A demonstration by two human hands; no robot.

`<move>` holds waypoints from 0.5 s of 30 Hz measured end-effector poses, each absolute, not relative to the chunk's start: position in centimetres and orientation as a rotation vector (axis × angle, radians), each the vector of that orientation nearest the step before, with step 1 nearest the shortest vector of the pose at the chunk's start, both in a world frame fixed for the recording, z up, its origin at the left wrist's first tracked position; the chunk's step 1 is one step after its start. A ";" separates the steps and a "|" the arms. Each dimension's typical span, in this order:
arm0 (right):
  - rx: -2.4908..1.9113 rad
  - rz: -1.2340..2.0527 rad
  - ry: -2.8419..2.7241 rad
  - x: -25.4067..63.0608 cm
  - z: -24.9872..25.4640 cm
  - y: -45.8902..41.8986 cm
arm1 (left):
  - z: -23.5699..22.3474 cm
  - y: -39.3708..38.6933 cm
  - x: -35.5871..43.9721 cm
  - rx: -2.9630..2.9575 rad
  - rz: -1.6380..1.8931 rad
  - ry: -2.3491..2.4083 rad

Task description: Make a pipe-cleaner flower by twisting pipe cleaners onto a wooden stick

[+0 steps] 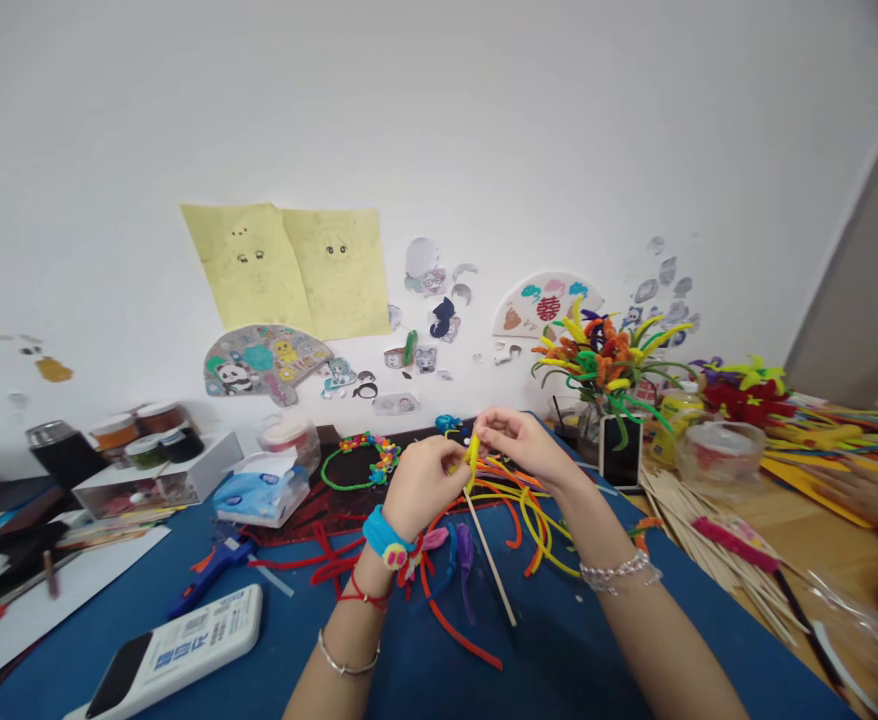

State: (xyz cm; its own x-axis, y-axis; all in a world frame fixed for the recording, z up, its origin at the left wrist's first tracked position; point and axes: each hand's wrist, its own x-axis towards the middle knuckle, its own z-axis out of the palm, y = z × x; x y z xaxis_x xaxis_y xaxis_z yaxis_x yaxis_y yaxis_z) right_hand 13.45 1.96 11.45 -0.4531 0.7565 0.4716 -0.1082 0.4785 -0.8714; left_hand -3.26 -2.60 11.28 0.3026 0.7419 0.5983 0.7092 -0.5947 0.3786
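Nearest us, the wooden stick [492, 562] slanted down between our wrists, probably light and stiff, best held just under its yellow tip. Farther up, our left hand [422, 487] and right hand [523, 446] pinched the yellow pipe cleaner [473, 450] between them; it looked soft, easily bent. Beyond the right hand stood a fuzzy bouquet [605, 352].

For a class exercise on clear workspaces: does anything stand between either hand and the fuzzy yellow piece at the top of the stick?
Nothing visible does. The fingers of the left hand and right hand already meet at the yellow piece. A loose red stem lies near the stick's lower end, outside that gap.
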 end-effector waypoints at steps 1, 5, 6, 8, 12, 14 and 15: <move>-0.560 1.123 -1.748 13.5 11.4 2.0 | 11.3 -2.6 -3.3 2.505 1.175 1.404; -0.578 1.114 -1.734 13.6 11.2 2.3 | 11.6 -2.9 -3.6 2.507 1.083 1.346; -0.583 1.110 -1.731 13.5 11.2 2.4 | 11.6 -3.0 -3.6 2.502 1.067 1.333; -0.594 1.103 -1.720 13.5 11.1 2.5 | 11.6 -3.0 -3.5 2.489 1.054 1.313; -0.627 1.083 -1.700 13.6 11.1 2.5 | 11.2 -2.6 -3.0 2.435 1.159 1.286; -0.640 1.073 -1.710 13.7 11.3 2.3 | 11.1 -2.4 -2.9 2.367 1.221 1.261; -0.639 1.067 -1.722 13.7 11.4 2.2 | 11.1 -2.4 -2.9 2.330 1.230 1.245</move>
State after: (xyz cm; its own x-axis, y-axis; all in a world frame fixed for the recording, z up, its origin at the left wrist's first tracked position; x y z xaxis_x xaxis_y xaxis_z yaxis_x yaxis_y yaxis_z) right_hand 13.72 2.22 11.36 -0.3872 0.7995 0.4591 -0.0551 0.4770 -0.8772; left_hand -2.86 -2.35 11.11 0.2878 0.7694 0.5702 0.5795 -0.6140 0.5359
